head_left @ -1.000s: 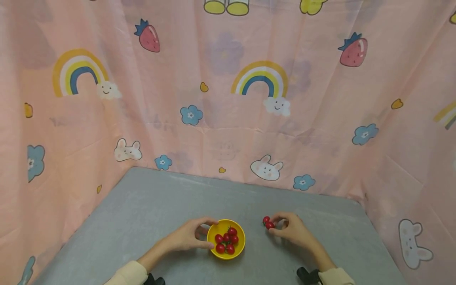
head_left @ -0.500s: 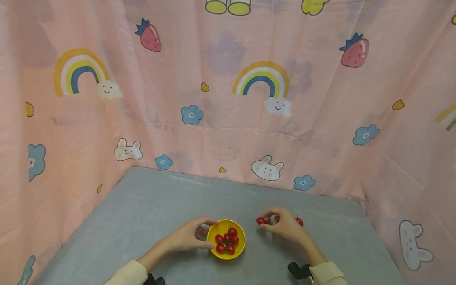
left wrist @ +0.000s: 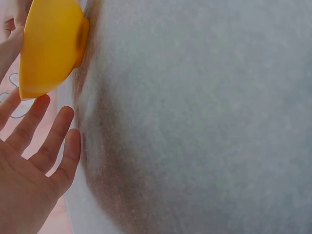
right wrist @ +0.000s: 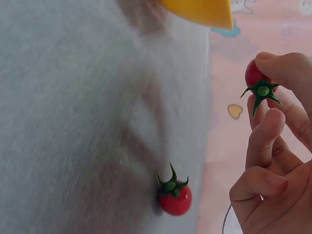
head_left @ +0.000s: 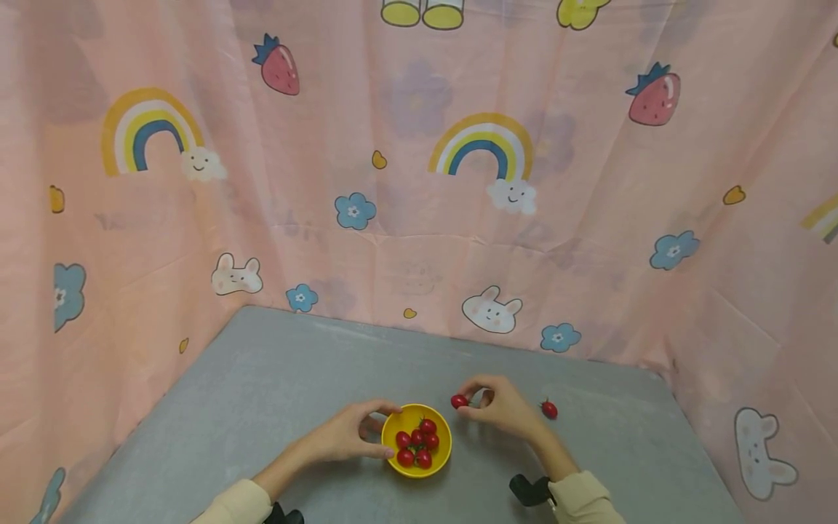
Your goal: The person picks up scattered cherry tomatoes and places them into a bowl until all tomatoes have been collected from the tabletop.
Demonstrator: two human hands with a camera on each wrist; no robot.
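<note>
A yellow bowl (head_left: 406, 421) with several red cherry tomatoes (head_left: 417, 437) in it stands on the grey table. My left hand (head_left: 343, 434) holds the bowl from its left side, thumb at the near rim and forefinger at the far rim; in the left wrist view the other fingers (left wrist: 53, 139) spread beside its wall. To the right of the bowl, my right hand (head_left: 504, 409) pinches one cherry tomato (right wrist: 254, 75) between thumb and fingertips, above the table, its green calyx showing. Another cherry tomato (head_left: 549, 410) lies on the table right of that hand.
The grey table (head_left: 314, 364) is enclosed at the back and sides by a pink printed curtain (head_left: 366, 269). A black wrist mount (head_left: 529, 490) sits at the right wrist, and part of another (head_left: 283, 514) shows at the left.
My right hand has lifted one cherry tomato away from the other and carried it left toward the bowl. The second tomato stays on the table. The left hand keeps its place at the bowl.
</note>
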